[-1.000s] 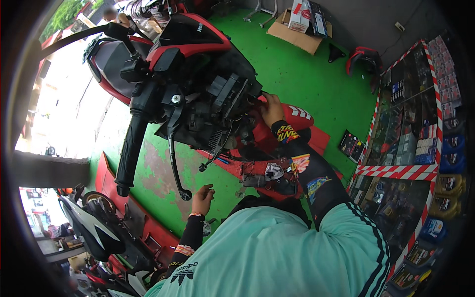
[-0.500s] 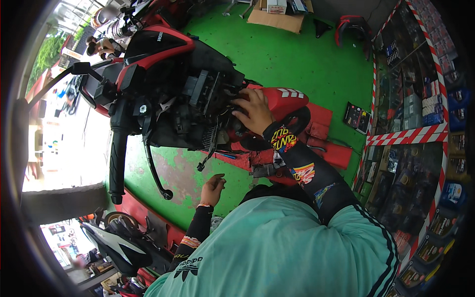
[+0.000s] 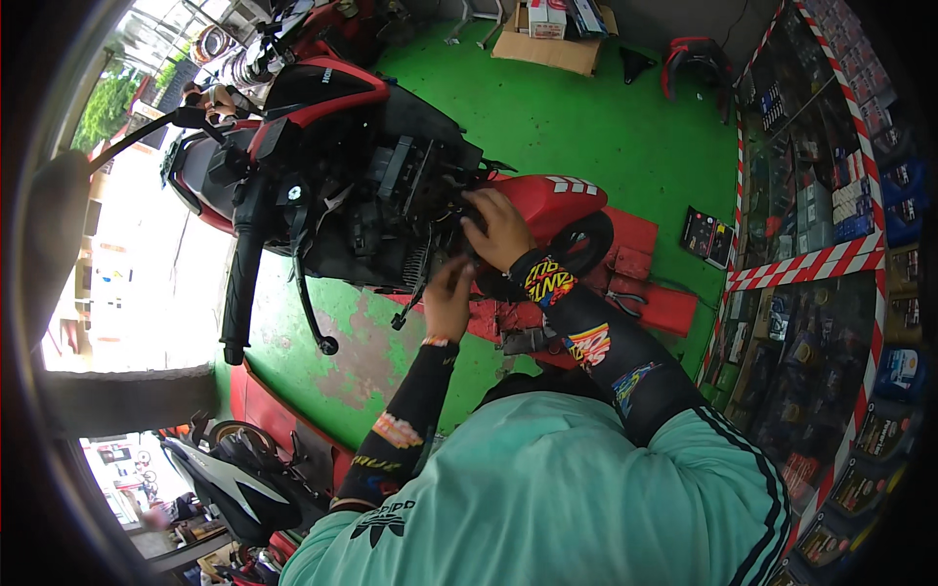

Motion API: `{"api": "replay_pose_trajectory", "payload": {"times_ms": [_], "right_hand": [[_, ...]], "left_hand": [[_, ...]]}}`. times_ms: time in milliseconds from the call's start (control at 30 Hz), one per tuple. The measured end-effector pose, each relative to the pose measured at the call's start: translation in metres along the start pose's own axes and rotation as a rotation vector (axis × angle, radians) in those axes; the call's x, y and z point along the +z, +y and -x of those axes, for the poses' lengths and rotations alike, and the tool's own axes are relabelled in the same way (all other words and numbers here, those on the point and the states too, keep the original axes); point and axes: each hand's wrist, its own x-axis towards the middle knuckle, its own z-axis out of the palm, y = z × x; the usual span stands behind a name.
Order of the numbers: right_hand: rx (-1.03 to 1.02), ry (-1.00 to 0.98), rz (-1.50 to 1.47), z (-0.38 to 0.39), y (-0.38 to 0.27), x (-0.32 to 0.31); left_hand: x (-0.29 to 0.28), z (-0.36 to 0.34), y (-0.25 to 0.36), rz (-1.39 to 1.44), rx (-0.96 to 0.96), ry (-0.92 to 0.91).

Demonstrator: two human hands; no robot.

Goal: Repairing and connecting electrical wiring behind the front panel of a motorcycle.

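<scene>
A red and black motorcycle [image 3: 399,181] stands before me, its front panels off and dark inner parts and wiring bare. My right hand [image 3: 502,232] is at these parts beside the red front fender [image 3: 553,200], fingers bent inward and thumb below them. Whatever its fingertips grip is hidden among the dark parts. Just below it, my left hand [image 3: 447,308] is raised to the bike's front with thumb and fingers drawn together; anything between them is too small to make out. A black connector on a cable [image 3: 399,320] hangs beside the left hand.
The handlebar grip [image 3: 244,293] and brake lever [image 3: 311,303] jut out at left. A red lift platform [image 3: 657,305] lies under the front wheel, with pliers [image 3: 627,299] on it. A glass display case [image 3: 796,205] stands at right, an open tool case [image 3: 705,236] near it.
My left hand has risen from below the bike up to its front, close to my right hand. The right hand stays at the bare parts, its fingers bent further in.
</scene>
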Motion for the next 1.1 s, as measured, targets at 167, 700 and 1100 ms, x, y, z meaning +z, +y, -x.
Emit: {"api": "replay_pose_trajectory", "payload": {"times_ms": [167,700,1100], "right_hand": [[-0.017,-0.110,0.019,-0.022,0.014,-0.010],[0.203,-0.106,-0.050,-0.018,-0.001,0.011],[0.041,-0.030,-0.108,0.020,0.012,0.029]], "left_hand": [[0.028,-0.054,0.002,0.315,-0.026,0.341],[0.044,-0.087,0.000,0.599,-0.110,0.564],[0.037,-0.088,0.004,0.359,-0.105,0.571]]}}
